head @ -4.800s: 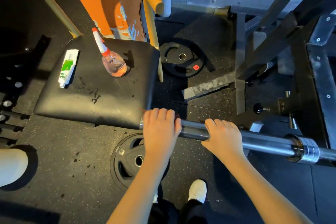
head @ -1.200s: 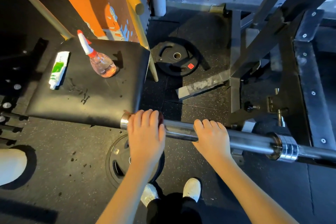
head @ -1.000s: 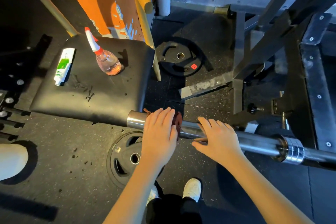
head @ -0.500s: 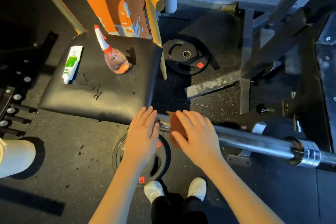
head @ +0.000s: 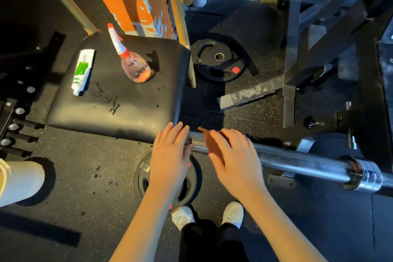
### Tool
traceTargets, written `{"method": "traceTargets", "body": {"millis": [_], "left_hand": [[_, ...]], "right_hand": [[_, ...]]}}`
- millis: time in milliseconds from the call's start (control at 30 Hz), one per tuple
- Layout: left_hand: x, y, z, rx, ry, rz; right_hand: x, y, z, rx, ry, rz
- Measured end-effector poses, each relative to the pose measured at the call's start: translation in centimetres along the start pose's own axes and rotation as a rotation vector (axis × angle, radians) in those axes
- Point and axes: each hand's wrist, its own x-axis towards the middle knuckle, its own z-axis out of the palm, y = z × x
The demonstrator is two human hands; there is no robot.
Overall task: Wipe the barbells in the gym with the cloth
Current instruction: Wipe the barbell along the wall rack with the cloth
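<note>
The cloth [head: 209,144], a small brown rag, lies draped over the bar [head: 297,159] right at its left end, just past the near right corner of the seat [head: 127,112]. The right hand [head: 236,161] lies on top of it, its fingers [head: 240,142] straight and slightly spread, with the thumb along the near side of the rag. It presses the cloth and does not wrap it. The left hand [head: 170,157] hovers at the bar's very tip, its fingers [head: 174,132] straight and held close together, holding nothing. Whether its edge touches the steel I cannot tell. The step in hand looks like settling the cloth under the right hand for a pass along the sleeve. To do it well, the fingers should curl down so the rag wraps as far round the bar as it will go, since a flat palm cleans only the top strip. Then it should slide in one steady stroke from the tip toward the collar [head: 365,176], with a twist of the wrist to reach the underside. The left hand would serve best by steadying the tip, because the bar may roll or shift under a sideways push. The rag is small, so it could bunch up or slip off the end and drop onto the plate [head: 141,178] below, and firm pressure guards against that. The bottle [head: 136,68] stands near the seat's far edge and a tube [head: 83,70] lies by its left edge, both within reach if the cloth needs wetting.
</note>
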Motion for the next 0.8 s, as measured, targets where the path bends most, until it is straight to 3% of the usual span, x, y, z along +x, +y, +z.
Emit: {"method": "traceTargets", "body": {"millis": [133, 233, 367, 467, 667, 733, 800], "left_hand": [[0.1, 0.3, 0.2, 0.103, -0.003, 0.015], [0.3, 1.5, 0.9, 0.154, 0.017, 0.081], [0.5, 2.8, 1.6, 0.156, 0.04, 0.142], [0.4, 3.1, 1.4, 0.164, 0.055, 0.169], [0.0, 4.4, 1.6, 0.207, 0.093, 0.233], [0.2, 4.5, 1.6, 0.201, 0.103, 0.221], [0.3, 4.5, 1.6, 0.205, 0.105, 0.229]], "right_hand": [[-3.0, 5.0, -1.8, -0.017, 0.089, 0.152], [-3.0, 4.2, -1.3, -0.025, 0.141, 0.301], [-1.4, 0.7, 0.2, -0.006, 0.136, 0.141], [-2.4, 3.2, -0.7, -0.011, 0.074, 0.075], [-6.1, 10.5, -3.8, -0.003, 0.166, 0.385], [-5.5, 9.5, -3.4, 0.034, 0.257, 0.537], [-4.3, 6.8, -2.3, 0.073, 0.292, 0.553]]}}
